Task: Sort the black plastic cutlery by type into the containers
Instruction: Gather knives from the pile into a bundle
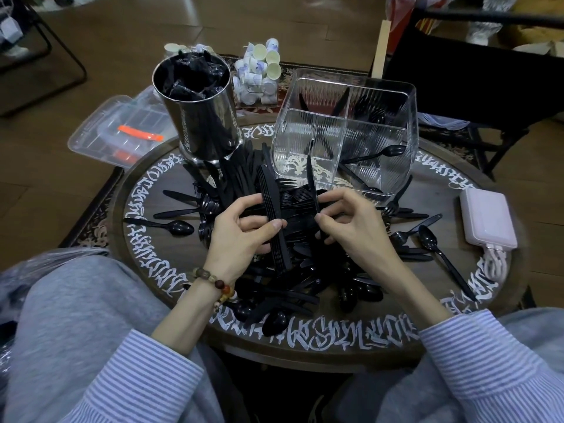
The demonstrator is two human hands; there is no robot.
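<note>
Knives (272, 209) stacked in left hand (241, 236); right hand (351, 227) pinches one.

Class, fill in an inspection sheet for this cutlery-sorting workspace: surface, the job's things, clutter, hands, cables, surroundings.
Surface: round dark table with white lettering round its rim.
Job's things: loose pile of cutlery in the middle; clear divided container holding a few pieces; metal canister filled with black items.
Clutter: white power bank on the right of the table; clear lidded box with orange parts off the left edge; bag of small cups behind.
Hands: left hand grips a stack of knives; right hand pinches a single knife.
Cables: white cable from the power bank.
Surroundings: wooden floor, patterned rug, black chair beyond.
</note>
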